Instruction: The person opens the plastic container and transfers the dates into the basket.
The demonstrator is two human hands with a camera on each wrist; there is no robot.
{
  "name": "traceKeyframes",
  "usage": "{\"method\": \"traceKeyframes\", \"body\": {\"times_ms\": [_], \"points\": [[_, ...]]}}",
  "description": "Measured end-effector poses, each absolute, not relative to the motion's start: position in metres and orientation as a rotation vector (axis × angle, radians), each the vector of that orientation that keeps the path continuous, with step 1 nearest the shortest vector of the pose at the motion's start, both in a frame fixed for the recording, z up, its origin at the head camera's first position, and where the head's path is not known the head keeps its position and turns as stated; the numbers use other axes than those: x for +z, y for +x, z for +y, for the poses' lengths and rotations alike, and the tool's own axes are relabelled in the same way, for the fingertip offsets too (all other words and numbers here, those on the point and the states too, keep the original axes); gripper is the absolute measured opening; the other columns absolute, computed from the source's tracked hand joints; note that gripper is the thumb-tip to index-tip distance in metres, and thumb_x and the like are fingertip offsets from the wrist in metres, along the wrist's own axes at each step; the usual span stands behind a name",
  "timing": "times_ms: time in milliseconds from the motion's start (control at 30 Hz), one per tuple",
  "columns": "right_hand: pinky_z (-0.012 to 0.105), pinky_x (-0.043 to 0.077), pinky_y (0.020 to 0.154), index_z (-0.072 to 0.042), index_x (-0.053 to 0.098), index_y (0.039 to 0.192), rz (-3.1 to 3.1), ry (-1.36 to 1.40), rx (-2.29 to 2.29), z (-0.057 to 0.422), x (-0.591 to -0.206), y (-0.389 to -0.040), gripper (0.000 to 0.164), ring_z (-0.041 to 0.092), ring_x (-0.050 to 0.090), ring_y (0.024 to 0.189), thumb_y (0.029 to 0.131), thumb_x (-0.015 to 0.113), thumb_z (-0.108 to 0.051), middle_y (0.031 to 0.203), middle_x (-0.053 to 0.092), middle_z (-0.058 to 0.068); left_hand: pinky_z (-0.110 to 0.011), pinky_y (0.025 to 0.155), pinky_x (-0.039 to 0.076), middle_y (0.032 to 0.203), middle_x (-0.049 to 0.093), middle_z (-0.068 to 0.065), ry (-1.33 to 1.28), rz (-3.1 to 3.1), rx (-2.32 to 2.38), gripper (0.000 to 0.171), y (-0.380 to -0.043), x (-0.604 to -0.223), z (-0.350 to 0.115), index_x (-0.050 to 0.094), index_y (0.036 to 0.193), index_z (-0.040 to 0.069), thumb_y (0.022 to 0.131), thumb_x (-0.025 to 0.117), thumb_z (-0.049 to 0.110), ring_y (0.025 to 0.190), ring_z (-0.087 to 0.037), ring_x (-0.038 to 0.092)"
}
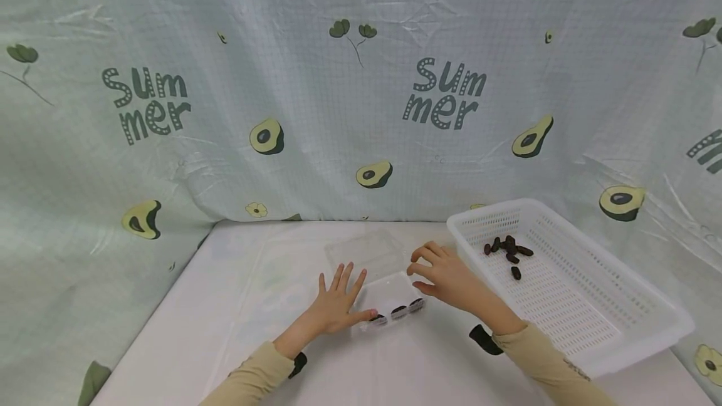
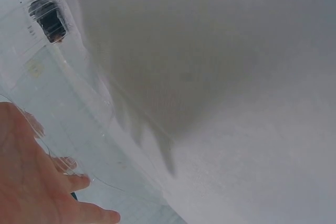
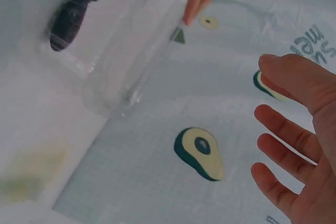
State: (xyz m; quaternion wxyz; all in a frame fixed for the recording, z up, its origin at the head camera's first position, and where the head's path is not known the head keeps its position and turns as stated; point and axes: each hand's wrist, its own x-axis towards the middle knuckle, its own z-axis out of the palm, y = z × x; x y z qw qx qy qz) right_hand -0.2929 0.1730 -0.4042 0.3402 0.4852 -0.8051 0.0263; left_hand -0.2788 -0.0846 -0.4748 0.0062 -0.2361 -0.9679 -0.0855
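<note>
A clear plastic container [image 1: 389,292] lies on the white table, its transparent lid [image 1: 366,254] folded back behind it. Along the container's near side sit three dark brown dates [image 1: 399,312] in a row. My left hand [image 1: 336,307] has its fingers spread at the container's left side, the thumb reaching the near edge by a date. In the right wrist view, my right hand [image 3: 304,140] has loosely bent fingers and nothing between them. It hovers off the container's right side. One date [image 2: 50,20] shows through the plastic in the left wrist view.
To the right stands a white perforated basket [image 1: 643,312] with several loose dates [image 1: 510,246] toward its far left end. Behind the table hangs a pale curtain [image 1: 316,93] printed with avocados and lettering.
</note>
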Motion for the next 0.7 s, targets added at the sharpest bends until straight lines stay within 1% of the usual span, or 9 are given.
{"method": "traceKeyframes", "body": {"times_ms": [167,367,500,567,700], "points": [[0.027,0.042,0.068,-0.022,0.062,0.084,-2.192,1.28,-0.063,0.16,-0.425,-0.304,0.022,0.013,0.046,0.085,0.068,0.076,-0.029,0.09,0.053,-0.004,-0.068,0.098,0.012,0.149,0.008,-0.019,-0.725,-3.038,-0.217,0.095,-0.28,-0.476,-0.085,0.012,0.145,0.016,0.075,0.035,0.075,0.137,-0.038,0.008],[0.025,0.041,0.067,-0.025,0.062,0.086,-2.222,1.322,-0.175,0.15,-0.45,-0.316,0.024,0.012,0.046,0.082,0.069,0.073,-0.037,0.088,0.054,-0.005,-0.068,0.097,0.012,0.15,0.007,-0.018,-0.724,-3.05,-0.188,0.096,-0.279,-0.476,-0.084,0.011,0.145,0.016,0.074,0.039,0.075,0.137,-0.038,0.008],[0.025,0.041,0.068,-0.029,0.063,0.091,-2.227,1.373,-0.226,0.139,-0.46,-0.322,0.025,0.011,0.046,0.082,0.071,0.068,-0.043,0.088,0.054,-0.006,-0.069,0.097,0.012,0.149,0.007,-0.019,-0.74,-3.057,-0.176,0.099,-0.278,-0.473,-0.085,0.011,0.145,0.015,0.073,0.041,0.075,0.137,-0.038,0.007],[0.025,0.042,0.068,-0.031,0.063,0.093,-2.225,1.41,-0.233,0.133,-0.462,-0.324,0.027,0.01,0.046,0.081,0.071,0.066,-0.046,0.088,0.054,-0.007,-0.069,0.096,0.013,0.149,0.007,-0.02,-0.76,-3.056,-0.169,0.101,-0.278,-0.471,-0.086,0.011,0.145,0.013,0.072,0.042,0.076,0.137,-0.039,0.008],[0.023,0.041,0.067,-0.036,0.063,0.101,-2.24,1.494,-0.245,0.122,-0.466,-0.325,0.036,0.008,0.045,0.08,0.069,0.062,-0.052,0.088,0.055,-0.009,-0.069,0.096,0.015,0.149,0.007,-0.02,-0.792,-3.054,-0.172,0.104,-0.278,-0.469,-0.086,0.011,0.145,0.012,0.071,0.046,0.075,0.137,-0.04,0.008]]}}
